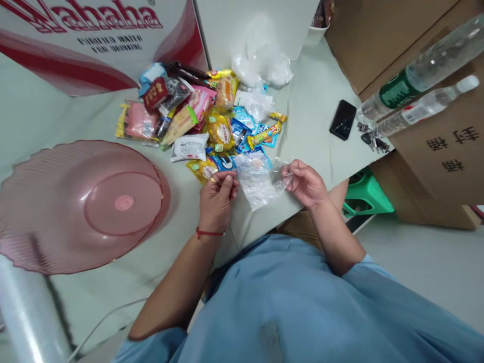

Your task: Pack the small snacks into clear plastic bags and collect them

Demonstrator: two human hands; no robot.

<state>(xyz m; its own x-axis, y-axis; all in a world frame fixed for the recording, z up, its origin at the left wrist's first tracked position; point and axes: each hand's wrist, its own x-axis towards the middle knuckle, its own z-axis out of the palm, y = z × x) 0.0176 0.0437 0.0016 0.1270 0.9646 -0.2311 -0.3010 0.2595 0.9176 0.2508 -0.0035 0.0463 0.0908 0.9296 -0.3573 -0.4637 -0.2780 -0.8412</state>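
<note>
A clear plastic bag (259,186) is stretched between my two hands at the front of the table. My left hand (219,194), with a red cord on the wrist, pinches its left edge between thumb and fingers. On the other side, my right hand (304,181) has its curled fingers closed on the crinkled right end. Just beyond lies a heap of wrapped snacks, among them a yellow packet (220,132), a white packet (189,147) and a thin yellow stick pack (265,135). More crumpled clear plastic (260,55) sits behind the heap.
A pink translucent basin (49,201) takes up the left of the table, near a plastic-film roll (30,312). A Wahaha carton (102,45) stands behind. On the right are a black phone (343,119), keys (374,138), two bottles (427,70) and a green stool (366,194).
</note>
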